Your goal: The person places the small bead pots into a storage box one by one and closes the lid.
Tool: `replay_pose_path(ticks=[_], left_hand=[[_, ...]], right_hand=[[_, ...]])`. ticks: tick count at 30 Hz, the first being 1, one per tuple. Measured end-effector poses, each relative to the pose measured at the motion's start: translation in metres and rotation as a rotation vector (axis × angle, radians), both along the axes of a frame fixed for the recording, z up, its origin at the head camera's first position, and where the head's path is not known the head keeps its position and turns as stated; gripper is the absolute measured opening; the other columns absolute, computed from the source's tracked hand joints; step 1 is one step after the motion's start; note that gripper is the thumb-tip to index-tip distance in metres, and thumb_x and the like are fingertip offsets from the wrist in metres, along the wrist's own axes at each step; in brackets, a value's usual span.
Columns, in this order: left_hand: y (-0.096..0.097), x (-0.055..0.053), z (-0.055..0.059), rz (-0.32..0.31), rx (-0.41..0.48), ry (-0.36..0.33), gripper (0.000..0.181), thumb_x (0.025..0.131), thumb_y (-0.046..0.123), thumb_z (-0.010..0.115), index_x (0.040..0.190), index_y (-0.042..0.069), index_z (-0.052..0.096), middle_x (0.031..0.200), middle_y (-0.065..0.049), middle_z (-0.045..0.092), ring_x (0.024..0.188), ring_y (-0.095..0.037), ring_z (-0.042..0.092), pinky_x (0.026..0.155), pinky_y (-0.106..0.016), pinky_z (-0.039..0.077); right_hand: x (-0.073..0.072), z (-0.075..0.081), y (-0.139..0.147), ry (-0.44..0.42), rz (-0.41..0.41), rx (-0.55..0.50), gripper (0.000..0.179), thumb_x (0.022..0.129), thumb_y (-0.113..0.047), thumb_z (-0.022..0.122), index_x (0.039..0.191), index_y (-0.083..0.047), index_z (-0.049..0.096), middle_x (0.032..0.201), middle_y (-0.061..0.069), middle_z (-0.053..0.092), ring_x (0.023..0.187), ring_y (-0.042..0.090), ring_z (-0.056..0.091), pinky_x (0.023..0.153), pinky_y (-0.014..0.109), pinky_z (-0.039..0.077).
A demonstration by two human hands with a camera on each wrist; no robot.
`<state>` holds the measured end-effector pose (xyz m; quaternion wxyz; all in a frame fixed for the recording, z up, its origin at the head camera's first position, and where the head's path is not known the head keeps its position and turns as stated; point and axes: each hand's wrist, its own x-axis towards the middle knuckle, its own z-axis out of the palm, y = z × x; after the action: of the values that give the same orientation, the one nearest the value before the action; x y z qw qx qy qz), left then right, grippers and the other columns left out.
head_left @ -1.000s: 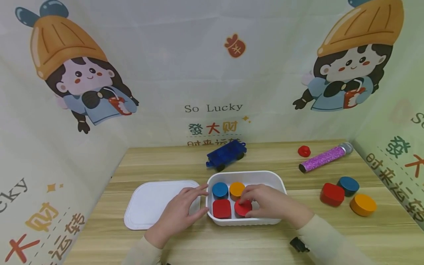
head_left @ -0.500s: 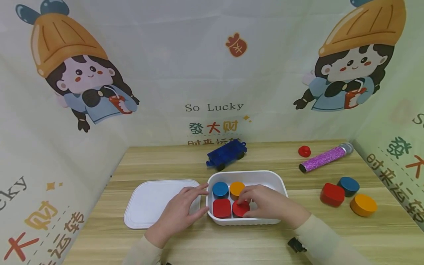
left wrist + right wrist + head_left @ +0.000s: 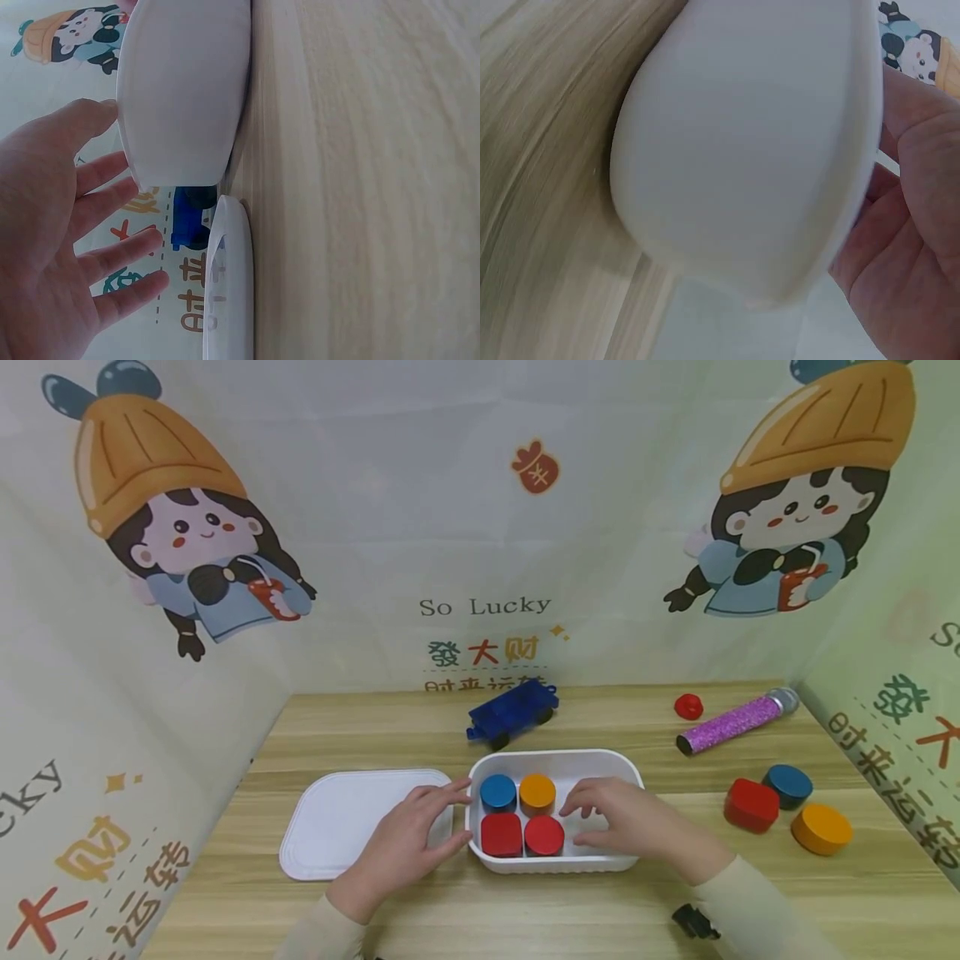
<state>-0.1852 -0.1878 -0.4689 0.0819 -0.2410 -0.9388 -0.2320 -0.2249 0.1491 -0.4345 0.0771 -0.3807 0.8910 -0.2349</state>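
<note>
A white box [image 3: 562,863] stands on the table with its left part filled by blocks: a blue round one [image 3: 498,793], an orange round one [image 3: 537,794], a red square one [image 3: 501,835] and a red round one [image 3: 544,836]. My left hand [image 3: 408,835] rests its fingertips and thumb at the box's left rim, fingers spread; in the left wrist view the thumb meets the rim of the white box [image 3: 180,97]. My right hand [image 3: 626,818] hovers over the box's right part, fingers loosely bent and apart from the red round block. The box wall hides those fingertips in the right wrist view.
Left of the box lies a white lid [image 3: 352,818]. A blue toy wagon [image 3: 513,712] stands behind it. To the right are a red square block [image 3: 752,805], a blue block [image 3: 788,786], an orange block [image 3: 822,828], a purple glitter microphone [image 3: 735,723] and a small red piece [image 3: 688,706].
My right hand slid the red round block left against the red square block, then let go and drew back to the right. The left hand stays at the rim.
</note>
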Motion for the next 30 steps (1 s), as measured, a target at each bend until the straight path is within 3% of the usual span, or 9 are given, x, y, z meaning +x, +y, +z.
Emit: replay_pose_path(ticks=[8,14,21,24,27,30], left_hand=[[0.003,-0.001,-0.002,-0.010,-0.004,0.024,0.042,0.095,0.043,0.073,0.133,0.025,0.068,0.156,0.010,0.052,0.130,-0.017,0.056,0.105,-0.044,0.054],[0.000,0.000,0.001,0.002,-0.012,0.032,0.042,0.094,0.042,0.074,0.132,0.025,0.068,0.156,0.011,0.053,0.130,-0.016,0.056,0.104,-0.044,0.055],[-0.005,0.001,0.000,0.011,-0.018,0.030,0.042,0.094,0.043,0.074,0.132,0.026,0.067,0.156,0.011,0.053,0.130,-0.015,0.056,0.105,-0.044,0.054],[-0.004,0.001,-0.001,0.014,-0.015,0.021,0.042,0.094,0.043,0.074,0.132,0.026,0.067,0.156,0.011,0.053,0.131,-0.016,0.056,0.105,-0.045,0.054],[-0.002,0.001,-0.002,0.014,-0.005,0.014,0.042,0.094,0.043,0.074,0.132,0.026,0.067,0.156,0.011,0.053,0.131,-0.017,0.056,0.105,-0.045,0.054],[0.000,0.000,-0.002,0.010,-0.001,0.015,0.043,0.094,0.042,0.074,0.133,0.025,0.067,0.156,0.010,0.053,0.131,-0.017,0.056,0.106,-0.046,0.054]], right_hand=[[0.013,0.014,0.034,0.065,-0.083,0.059,0.024,0.088,-0.023,0.082,0.111,-0.016,0.077,0.113,-0.002,0.074,0.106,0.022,0.069,0.093,0.043,0.061],[0.021,0.021,0.063,0.100,-0.153,0.016,0.023,0.089,-0.021,0.082,0.111,-0.018,0.077,0.118,0.001,0.073,0.112,0.028,0.068,0.095,0.047,0.060],[0.025,0.015,0.098,0.202,-0.254,-0.070,0.023,0.087,-0.017,0.083,0.109,-0.020,0.078,0.120,0.001,0.075,0.109,0.028,0.071,0.089,0.046,0.062],[0.024,0.010,0.113,0.223,-0.294,-0.082,0.023,0.087,-0.016,0.083,0.109,-0.019,0.078,0.120,0.003,0.075,0.085,0.015,0.069,0.073,0.033,0.062],[0.020,0.001,0.129,0.302,-0.311,-0.088,0.023,0.085,-0.014,0.085,0.107,-0.016,0.079,0.118,0.007,0.075,0.074,0.012,0.064,0.066,0.028,0.058],[0.016,-0.008,0.146,0.391,-0.335,-0.075,0.025,0.080,-0.011,0.087,0.104,-0.014,0.079,0.115,0.009,0.076,0.087,0.021,0.069,0.075,0.038,0.060]])
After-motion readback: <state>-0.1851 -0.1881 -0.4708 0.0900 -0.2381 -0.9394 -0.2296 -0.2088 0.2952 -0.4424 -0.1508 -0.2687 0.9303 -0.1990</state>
